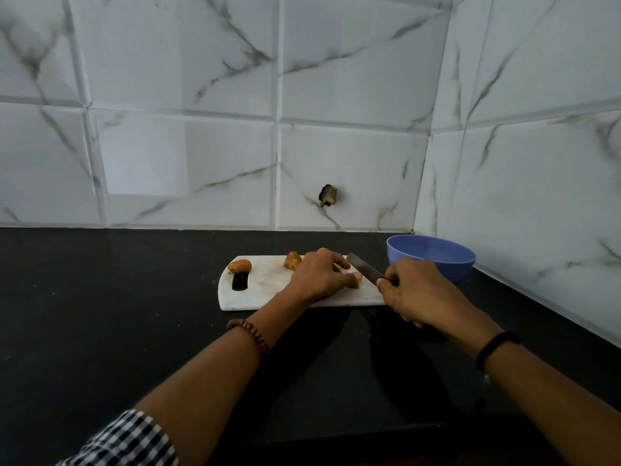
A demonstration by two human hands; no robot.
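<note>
Marble-tiled walls [201,95], black counter [100,314].

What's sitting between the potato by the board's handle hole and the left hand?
In the head view, a second small brown potato sits there on the white cutting board, just beside the left hand; the rest is bare board.

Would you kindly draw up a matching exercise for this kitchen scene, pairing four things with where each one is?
Things
1. round blue plastic bowl
2. steel-bladed knife
3. whole brown potato
4. small pale potato piece

Places
A. beside the handle slot of the white rectangular cutting board
B. gripped by the right hand
C. on the black counter, right of the board
D. held down by the left hand

Pairs: 1-C, 2-B, 3-A, 4-D
</note>
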